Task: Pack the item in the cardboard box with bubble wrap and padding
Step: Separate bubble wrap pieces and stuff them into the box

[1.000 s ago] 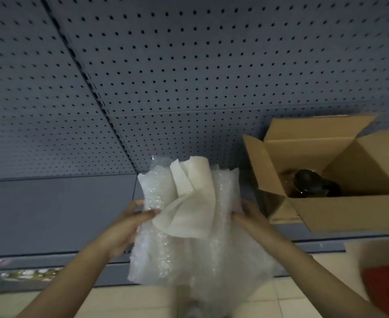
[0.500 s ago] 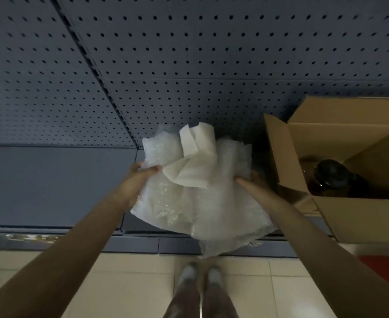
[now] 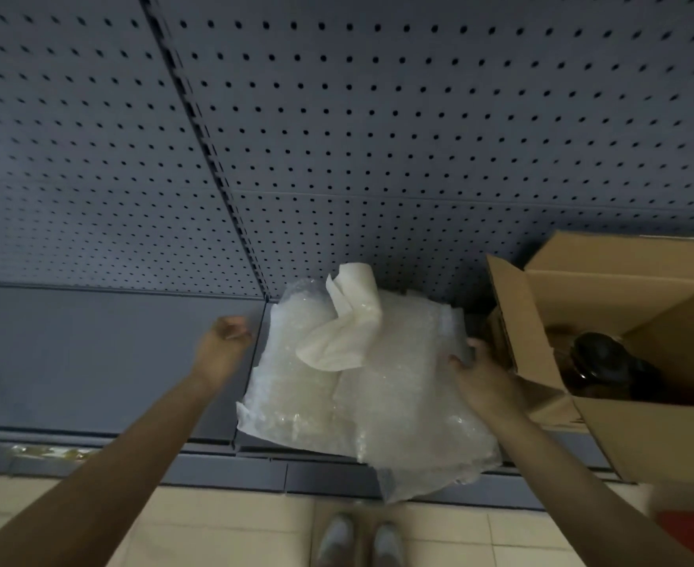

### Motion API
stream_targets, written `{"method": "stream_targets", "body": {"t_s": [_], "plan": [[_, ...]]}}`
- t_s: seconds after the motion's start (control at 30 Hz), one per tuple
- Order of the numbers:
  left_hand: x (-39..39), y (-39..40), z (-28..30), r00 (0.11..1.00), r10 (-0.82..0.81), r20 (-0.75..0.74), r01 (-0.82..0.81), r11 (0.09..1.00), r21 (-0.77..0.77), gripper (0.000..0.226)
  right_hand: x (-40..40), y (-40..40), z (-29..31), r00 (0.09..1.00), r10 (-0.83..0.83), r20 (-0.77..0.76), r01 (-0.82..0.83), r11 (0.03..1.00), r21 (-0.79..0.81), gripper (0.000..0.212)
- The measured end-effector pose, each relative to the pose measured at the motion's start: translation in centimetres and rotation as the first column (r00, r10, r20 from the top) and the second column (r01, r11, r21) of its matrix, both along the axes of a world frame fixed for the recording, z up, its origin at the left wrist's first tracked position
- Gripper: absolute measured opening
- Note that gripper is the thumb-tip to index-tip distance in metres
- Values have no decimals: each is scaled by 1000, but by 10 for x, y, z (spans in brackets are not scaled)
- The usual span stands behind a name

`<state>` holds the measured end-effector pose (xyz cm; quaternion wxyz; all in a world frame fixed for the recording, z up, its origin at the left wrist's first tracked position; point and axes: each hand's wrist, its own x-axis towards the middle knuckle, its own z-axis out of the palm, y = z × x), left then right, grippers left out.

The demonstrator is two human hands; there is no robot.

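A crumpled sheet of bubble wrap [image 3: 361, 394] lies on the grey shelf [image 3: 104, 354], its near corner hanging over the front edge. A folded white padding sheet [image 3: 351, 333] rests on top of it. My left hand [image 3: 222, 345] is just left of the wrap, off it, fingers curled with nothing in them. My right hand [image 3: 480, 372] pinches the wrap's right edge, thumb on top. To the right stands the open cardboard box [image 3: 648, 439] with a dark jar [image 3: 607, 364] inside.
A grey pegboard wall [image 3: 378, 137] rises behind the shelf. The box's left flap [image 3: 505, 308] stands up close to my right hand. Below are a tiled floor [image 3: 222, 525], my shoes [image 3: 361, 542] and something red [image 3: 693, 534] at the lower right.
The bubble wrap with the padding came down from in front of me onto the shelf. My left hand let go of it and drew away to the left.
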<state>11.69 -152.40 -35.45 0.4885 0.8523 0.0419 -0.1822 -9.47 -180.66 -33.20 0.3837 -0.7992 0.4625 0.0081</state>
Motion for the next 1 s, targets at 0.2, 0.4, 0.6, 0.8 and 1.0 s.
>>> {"method": "stream_targets", "body": {"t_s": [0.2,0.4,0.6,0.8,1.0], "plan": [[-24,-33,42,936,-329,-129,300,932,-202,14,10,37,15,991,99,91,-80,979,-189,47],[-59,-82,50,864,-497,-76,494,868,-57,66,9,52,5,993,-89,82,76,985,155,75],[-83,-103,22,758,-642,-115,647,719,255,83,11,50,-10,983,-181,25,163,932,325,84],[-77,-89,31,843,-512,166,430,826,364,46,13,52,-14,988,-120,-99,144,949,282,67],[-55,-44,48,728,-566,386,304,772,559,46,9,47,-11,972,-232,25,218,942,256,28]]}}
